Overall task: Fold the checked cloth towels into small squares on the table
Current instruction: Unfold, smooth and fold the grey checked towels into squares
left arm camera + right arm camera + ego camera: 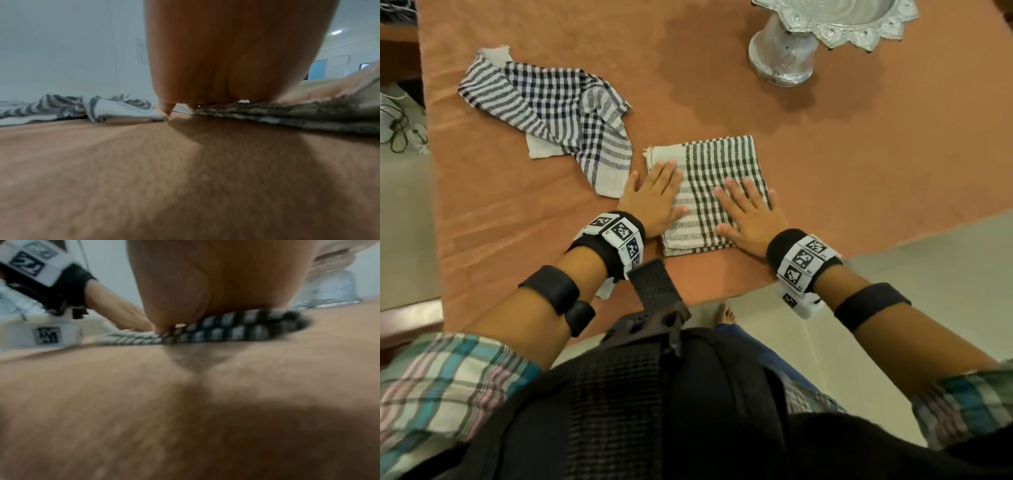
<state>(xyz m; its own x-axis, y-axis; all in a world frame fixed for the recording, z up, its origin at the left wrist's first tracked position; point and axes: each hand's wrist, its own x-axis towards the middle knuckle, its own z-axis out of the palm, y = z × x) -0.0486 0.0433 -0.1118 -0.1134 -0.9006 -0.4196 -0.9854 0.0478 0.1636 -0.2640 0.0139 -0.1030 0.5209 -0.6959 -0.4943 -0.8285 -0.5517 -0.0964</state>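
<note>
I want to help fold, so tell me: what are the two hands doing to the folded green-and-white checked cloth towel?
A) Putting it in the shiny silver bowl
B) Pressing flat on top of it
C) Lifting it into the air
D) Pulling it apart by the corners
B: the left hand and the right hand both lie flat with straight fingers on the folded green-and-white checked cloth towel, which rests on the orange-brown tablecloth.
</note>
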